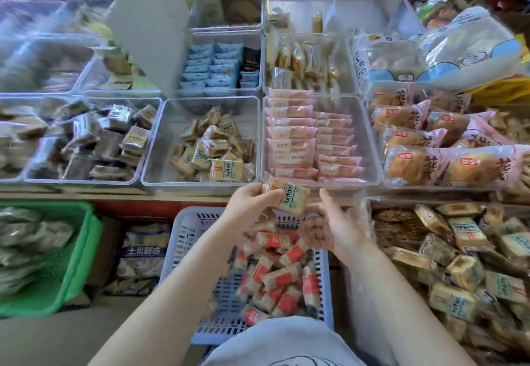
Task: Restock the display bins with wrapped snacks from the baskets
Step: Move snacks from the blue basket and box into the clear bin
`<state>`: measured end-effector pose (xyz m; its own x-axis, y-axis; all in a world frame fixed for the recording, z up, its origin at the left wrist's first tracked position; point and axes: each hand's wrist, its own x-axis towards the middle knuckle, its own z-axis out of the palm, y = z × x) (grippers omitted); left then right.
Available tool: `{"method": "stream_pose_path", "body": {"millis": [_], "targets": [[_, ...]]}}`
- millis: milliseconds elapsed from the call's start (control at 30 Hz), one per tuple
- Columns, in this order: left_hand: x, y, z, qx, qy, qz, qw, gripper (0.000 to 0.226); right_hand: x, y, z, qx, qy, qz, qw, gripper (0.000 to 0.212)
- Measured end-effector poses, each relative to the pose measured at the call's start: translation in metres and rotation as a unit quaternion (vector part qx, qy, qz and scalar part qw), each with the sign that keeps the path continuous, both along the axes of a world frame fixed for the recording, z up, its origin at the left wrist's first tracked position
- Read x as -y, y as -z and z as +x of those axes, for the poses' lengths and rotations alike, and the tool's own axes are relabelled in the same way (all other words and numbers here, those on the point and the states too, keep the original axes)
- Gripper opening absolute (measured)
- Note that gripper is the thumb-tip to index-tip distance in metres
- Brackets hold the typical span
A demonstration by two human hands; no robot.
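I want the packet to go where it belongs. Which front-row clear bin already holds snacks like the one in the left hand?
The second bin from the left, directly above the left hand: its tan packets with green print match the held packet. Its neighbours hold dark grey or pink packets.

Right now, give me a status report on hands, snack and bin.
Left hand pinches tan snack. Right hand open beside it, holding nothing. Matching bin ahead-left, half full. Path clear.

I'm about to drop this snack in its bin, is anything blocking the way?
Nothing visible. The left hand holds the snack just short of the open-topped matching bin.
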<state>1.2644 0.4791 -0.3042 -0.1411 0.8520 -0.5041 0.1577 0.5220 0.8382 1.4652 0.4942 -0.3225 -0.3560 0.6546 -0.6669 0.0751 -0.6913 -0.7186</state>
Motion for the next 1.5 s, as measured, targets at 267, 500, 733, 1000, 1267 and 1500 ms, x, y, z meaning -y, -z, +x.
{"method": "stream_pose_path", "body": {"millis": [267,500,733,1000,1267,1500], "targets": [[-0.028,0.018,-0.077,0.011,-0.245,0.018,0.969,0.041,0.006,0.024,-0.003,0.102,0.022,0.023,0.994,0.034],[-0.011,0.052,0.003,-0.308,0.104,0.068,0.943,0.047,0.012,0.036,0.057,0.394,-0.034,0.233,0.889,0.015],[-0.018,0.055,0.098,-0.353,0.312,0.139,0.871,0.063,0.032,0.065,0.163,0.623,-0.165,0.197,0.739,0.049],[-0.007,0.058,0.179,-0.232,0.375,0.152,0.885,0.070,0.048,0.042,0.184,0.284,0.146,0.139,0.937,0.016],[-0.007,0.044,0.179,-0.249,0.365,0.264,0.858,0.072,0.039,0.030,0.166,0.081,0.159,0.091,0.980,0.053],[0.004,0.025,0.107,-0.094,0.138,-0.037,0.985,0.045,0.030,0.041,0.117,0.085,0.163,0.060,0.981,0.039]]}}
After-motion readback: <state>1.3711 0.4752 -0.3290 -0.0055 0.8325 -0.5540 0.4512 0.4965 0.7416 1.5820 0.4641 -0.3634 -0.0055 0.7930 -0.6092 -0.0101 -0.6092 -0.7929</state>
